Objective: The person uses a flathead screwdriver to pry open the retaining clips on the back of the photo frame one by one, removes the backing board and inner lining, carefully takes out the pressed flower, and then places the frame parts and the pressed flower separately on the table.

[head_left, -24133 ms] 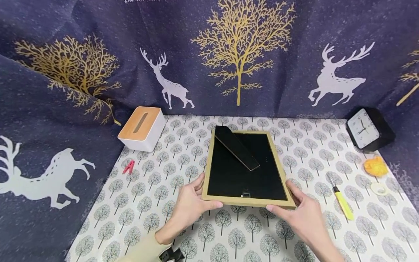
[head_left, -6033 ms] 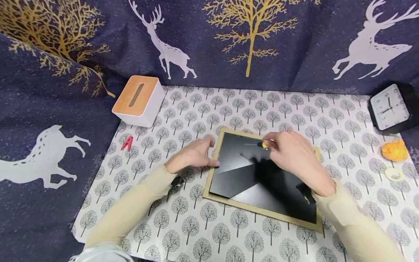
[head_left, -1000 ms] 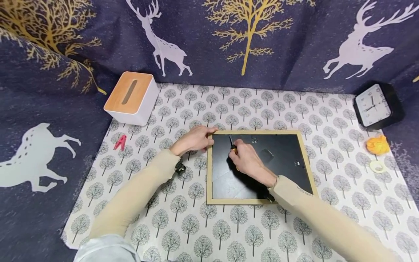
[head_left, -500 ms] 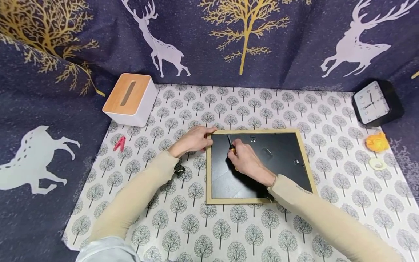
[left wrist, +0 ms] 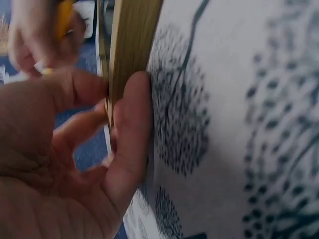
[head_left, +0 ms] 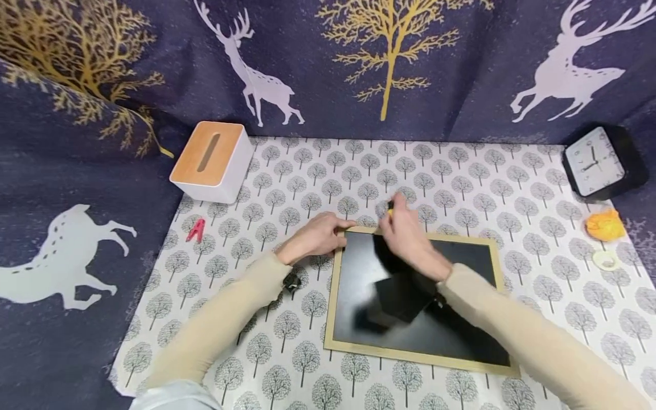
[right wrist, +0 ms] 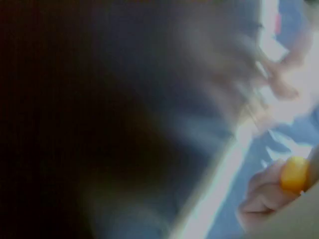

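Observation:
A picture frame (head_left: 359, 285) with a pale wooden rim and black back lies face down on the patterned cloth, in the head view's middle. My left hand (head_left: 320, 233) pinches its far left corner; the left wrist view shows thumb and fingers on both sides of the wooden rim (left wrist: 130, 45). Over the far edge, my right hand (head_left: 407, 230) grips a yellow-handled screwdriver (head_left: 390, 209), black near the collar. Its tip cannot be made out. The yellow handle (right wrist: 294, 174) also shows in the blurred right wrist view. My right arm and a dark shadow cover part of the back.
Back left stands a white tissue box (head_left: 210, 162) with a wooden lid. A red clip (head_left: 196, 230) lies in front of it. On the right are a black clock (head_left: 597, 162), an orange bundle (head_left: 605, 225) and a pale ring of tape (head_left: 606, 260). A dark printed curtain hangs behind.
My right hand has moved with the screwdriver from the frame's back, near its far left corner, to beyond the far edge. The frame has shifted and turned slightly. My left hand keeps its corner hold.

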Available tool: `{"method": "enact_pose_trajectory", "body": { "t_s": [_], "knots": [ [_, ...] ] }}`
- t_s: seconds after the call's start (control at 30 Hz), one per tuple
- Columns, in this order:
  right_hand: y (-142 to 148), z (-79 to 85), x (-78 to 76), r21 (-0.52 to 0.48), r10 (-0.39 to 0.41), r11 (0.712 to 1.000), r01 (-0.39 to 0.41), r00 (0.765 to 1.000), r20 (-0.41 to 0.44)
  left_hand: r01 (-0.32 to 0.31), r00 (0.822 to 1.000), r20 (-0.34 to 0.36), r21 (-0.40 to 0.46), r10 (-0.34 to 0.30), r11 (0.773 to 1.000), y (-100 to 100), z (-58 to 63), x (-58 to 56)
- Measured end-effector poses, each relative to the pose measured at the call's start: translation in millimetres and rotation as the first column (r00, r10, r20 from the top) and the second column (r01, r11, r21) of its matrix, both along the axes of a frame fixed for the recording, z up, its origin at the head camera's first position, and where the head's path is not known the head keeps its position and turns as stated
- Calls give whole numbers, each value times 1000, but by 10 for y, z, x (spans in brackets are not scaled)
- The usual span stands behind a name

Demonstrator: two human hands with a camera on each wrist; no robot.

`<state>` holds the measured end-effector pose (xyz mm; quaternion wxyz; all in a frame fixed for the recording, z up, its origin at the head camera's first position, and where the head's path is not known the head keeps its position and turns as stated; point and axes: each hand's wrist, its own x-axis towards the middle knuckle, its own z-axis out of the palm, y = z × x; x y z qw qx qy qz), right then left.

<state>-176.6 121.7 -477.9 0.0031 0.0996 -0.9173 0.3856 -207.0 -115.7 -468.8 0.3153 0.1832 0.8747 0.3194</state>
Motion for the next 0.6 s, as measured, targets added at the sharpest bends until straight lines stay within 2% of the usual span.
{"method": "enact_pose_trajectory", "body": {
  "t_s": [0.07,0.17,0.27,0.3,0.33,0.37,0.4,0.47,0.53,0.57,0.6],
  "knots": [
    [144,296,92,44,-46,998,43,997,58,-31,999,-13,-20,31,999,67,-7,47],
    [297,507,169,112,-82,991,74,994,68,-62,998,-16,-39,61,997,69,15,82],
    [370,556,225,145,-93,986,78,991,99,-45,998,-44,-66,42,997,47,27,85],
    [391,547,237,141,-98,987,82,989,112,-35,997,-69,-93,29,995,53,27,84],
    [412,536,249,133,-103,987,87,988,117,-20,994,-107,-113,8,993,52,-43,50],
    [439,528,263,121,-107,988,92,987,123,-3,988,-150,-143,-19,990,74,-41,43],
    [473,526,283,113,-116,988,101,985,131,22,978,-202,-176,-58,984,106,-42,30],
    [552,536,333,99,-138,987,124,979,151,87,941,-303,-217,-152,972,191,-36,-4],
    [634,558,387,89,-164,984,151,973,163,166,894,-376,-225,-243,960,287,-20,-46],
    [679,565,411,85,-178,983,165,969,170,213,870,-399,-229,-291,950,351,54,-37],
    [722,571,436,83,-194,980,181,965,179,257,842,-424,-230,-335,939,398,51,-56]
  ]
}}
